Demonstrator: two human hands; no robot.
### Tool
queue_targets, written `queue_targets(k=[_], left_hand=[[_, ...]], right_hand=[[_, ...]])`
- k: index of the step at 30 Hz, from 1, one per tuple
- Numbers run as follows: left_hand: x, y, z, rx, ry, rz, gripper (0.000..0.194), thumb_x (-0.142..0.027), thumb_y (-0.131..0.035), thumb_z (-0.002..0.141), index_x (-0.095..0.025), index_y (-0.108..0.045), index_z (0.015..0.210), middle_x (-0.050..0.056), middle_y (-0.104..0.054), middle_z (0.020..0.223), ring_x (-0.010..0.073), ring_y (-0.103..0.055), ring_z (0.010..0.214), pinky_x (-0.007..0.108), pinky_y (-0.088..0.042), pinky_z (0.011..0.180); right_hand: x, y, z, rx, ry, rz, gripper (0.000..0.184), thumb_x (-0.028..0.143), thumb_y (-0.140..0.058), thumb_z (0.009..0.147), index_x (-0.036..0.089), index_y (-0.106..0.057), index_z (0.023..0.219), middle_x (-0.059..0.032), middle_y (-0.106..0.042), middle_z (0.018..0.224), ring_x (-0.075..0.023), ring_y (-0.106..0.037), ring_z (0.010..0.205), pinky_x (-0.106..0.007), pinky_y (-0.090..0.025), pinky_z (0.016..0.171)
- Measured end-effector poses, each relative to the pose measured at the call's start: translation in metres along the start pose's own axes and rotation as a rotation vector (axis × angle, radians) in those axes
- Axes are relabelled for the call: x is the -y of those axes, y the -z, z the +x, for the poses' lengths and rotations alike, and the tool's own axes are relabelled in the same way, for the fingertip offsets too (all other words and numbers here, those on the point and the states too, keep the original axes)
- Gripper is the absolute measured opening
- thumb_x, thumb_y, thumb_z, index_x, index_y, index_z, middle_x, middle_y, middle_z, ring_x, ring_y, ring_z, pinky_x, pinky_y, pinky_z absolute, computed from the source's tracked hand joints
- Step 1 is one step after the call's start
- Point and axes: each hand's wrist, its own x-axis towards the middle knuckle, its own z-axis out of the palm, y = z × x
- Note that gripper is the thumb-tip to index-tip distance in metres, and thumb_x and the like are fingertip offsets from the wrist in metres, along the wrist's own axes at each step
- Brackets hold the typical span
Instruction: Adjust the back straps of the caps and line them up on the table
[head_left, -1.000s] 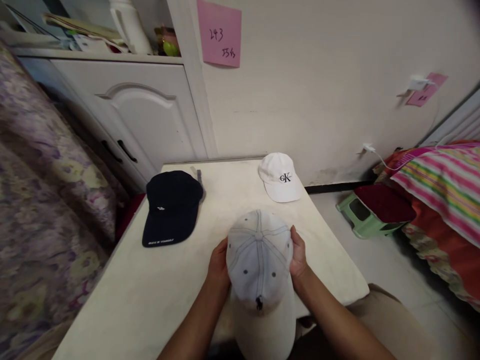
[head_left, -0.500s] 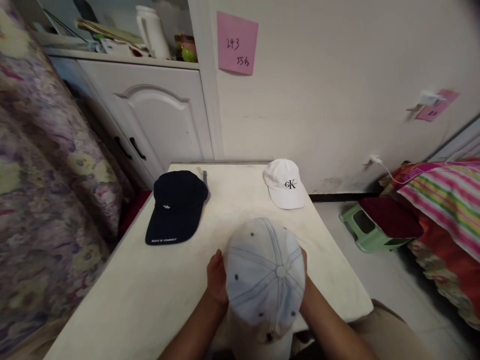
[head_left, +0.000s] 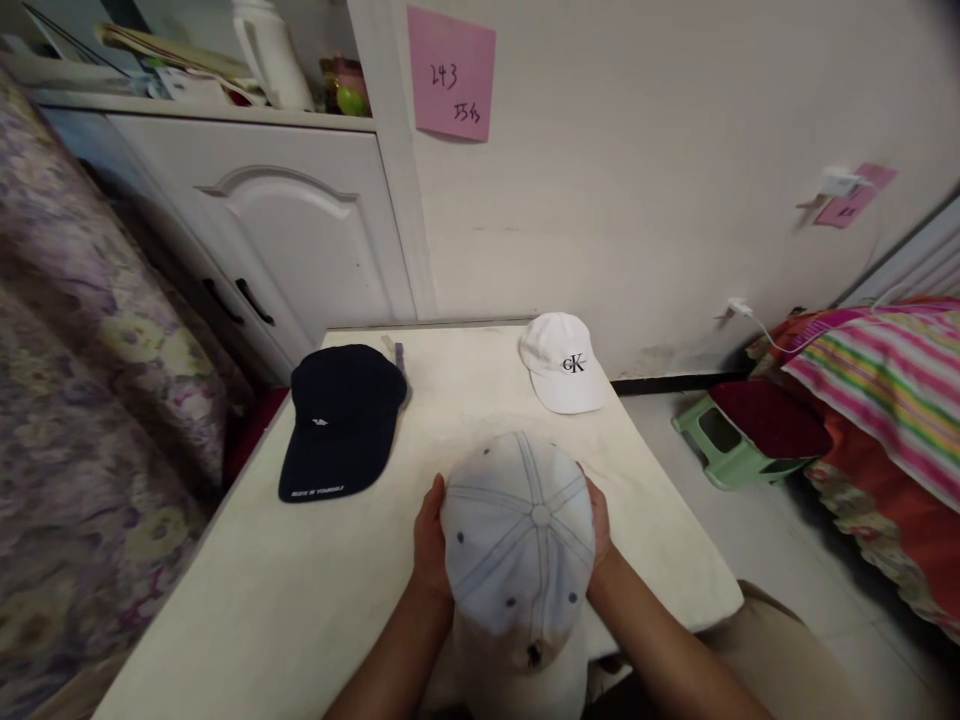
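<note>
Both my hands grip a pale blue baseball cap (head_left: 517, 540) by its sides, its brim pointing toward me over the table's front edge. My left hand (head_left: 433, 545) is closed on the left side of the crown, and my right hand (head_left: 598, 525) on the right side; the cap hides most of my fingers. A small dark emblem shows on its front. To the left on the table lies a navy baseball cap (head_left: 343, 415) with white lettering along its brim. A white baseball cap (head_left: 562, 362) with a black "CK" sits at the back right.
The cream table (head_left: 300, 600) stands against the wall. Behind it on the left is a white cabinet (head_left: 300, 220) beside a floral curtain (head_left: 90, 420). Right of the table are a green stool (head_left: 712, 440) with a dark red top and a bed with a striped cover (head_left: 892, 380).
The pale blue cap has tipped and turned a little in my hands, its crown button shifting right and down and its front emblem lower. The other two caps stay put; the view sways slightly.
</note>
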Motion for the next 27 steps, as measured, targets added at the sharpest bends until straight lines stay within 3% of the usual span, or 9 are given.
queue_targets(k=[4, 10, 14, 18, 22, 27], left_hand=[[-0.001, -0.006, 0.005, -0.052, -0.041, 0.001, 0.037, -0.039, -0.05, 0.094, -0.013, -0.075, 0.104, 0.011, -0.078, 0.094, 0.0309, -0.067, 0.111, 0.041, -0.049, 0.101], [0.0, -0.002, 0.007, -0.041, -0.051, -0.022, 0.035, -0.039, -0.051, 0.094, -0.014, -0.075, 0.093, 0.011, -0.078, 0.091, 0.0306, -0.068, 0.11, 0.041, -0.05, 0.1], [-0.001, -0.004, 0.006, -0.09, -0.067, -0.022, 0.032, -0.037, -0.055, 0.093, -0.013, -0.075, 0.098, 0.012, -0.077, 0.09, 0.0312, -0.07, 0.106, 0.041, -0.052, 0.097], [-0.001, -0.011, 0.003, -0.141, -0.017, -0.021, 0.036, -0.041, -0.054, 0.094, -0.012, -0.074, 0.102, 0.013, -0.077, 0.089, 0.0324, -0.071, 0.102, 0.044, -0.055, 0.093], [0.002, -0.009, 0.0, -0.077, 0.016, 0.003, 0.041, -0.044, -0.049, 0.096, -0.013, -0.07, 0.113, 0.013, -0.077, 0.093, 0.0311, -0.071, 0.102, 0.044, -0.055, 0.093], [0.01, -0.007, -0.005, -0.11, -0.046, 0.024, 0.025, -0.033, -0.053, 0.095, -0.017, -0.07, 0.105, 0.008, -0.076, 0.087, 0.0274, -0.072, 0.09, 0.041, -0.059, 0.086]], right_hand=[[0.002, -0.006, -0.001, 0.099, -0.086, 0.065, 0.051, 0.058, -0.059, 0.083, 0.02, -0.072, 0.114, -0.009, -0.077, 0.109, -0.0332, -0.066, 0.113, -0.053, -0.052, 0.097], [0.003, -0.007, -0.003, 0.109, -0.087, 0.075, 0.046, 0.055, -0.066, 0.079, 0.018, -0.074, 0.105, -0.0087, -0.079, 0.099, -0.0338, -0.067, 0.112, -0.053, -0.053, 0.096], [0.005, -0.007, -0.003, 0.113, -0.074, 0.047, 0.044, 0.055, -0.06, 0.084, 0.02, -0.073, 0.107, -0.0068, -0.079, 0.1, -0.0312, -0.068, 0.109, -0.049, -0.054, 0.095], [0.005, -0.006, -0.001, 0.15, -0.079, 0.036, 0.051, 0.059, -0.055, 0.086, 0.019, -0.07, 0.116, -0.0077, -0.078, 0.105, -0.0311, -0.068, 0.109, -0.049, -0.054, 0.095], [0.001, -0.006, -0.001, 0.178, -0.079, 0.042, 0.061, 0.063, -0.053, 0.086, 0.018, -0.066, 0.125, -0.01, -0.077, 0.107, -0.0323, -0.067, 0.11, -0.052, -0.051, 0.096], [-0.001, -0.012, -0.012, 0.226, -0.166, 0.094, 0.072, 0.071, -0.049, 0.085, 0.012, -0.066, 0.124, -0.013, -0.077, 0.105, -0.032, -0.067, 0.112, -0.052, -0.049, 0.097]])
